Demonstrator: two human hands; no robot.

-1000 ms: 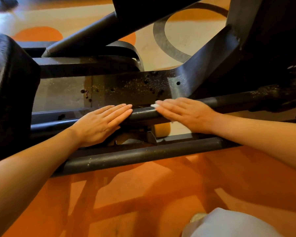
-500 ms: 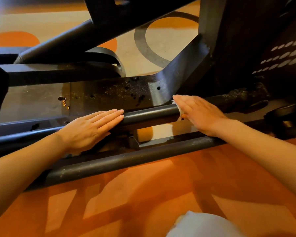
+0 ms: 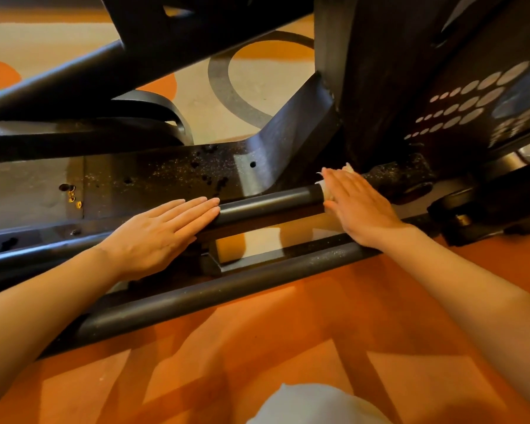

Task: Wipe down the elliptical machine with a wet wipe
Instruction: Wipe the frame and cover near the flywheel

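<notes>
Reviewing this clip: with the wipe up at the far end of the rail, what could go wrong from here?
The right hand presses the wet wipe with flat fingers on the upper rail, close to the dark joint; fingers could catch there. Only a small edge of wipe shows, so it may slip out. The left hand rests on the rail and may re-soil it.

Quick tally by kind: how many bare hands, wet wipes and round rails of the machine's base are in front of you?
Bare hands: 2, left hand and right hand
White wet wipe: 1
Round dark metal rails: 2, upper rail and lower rail
Total: 5
</notes>
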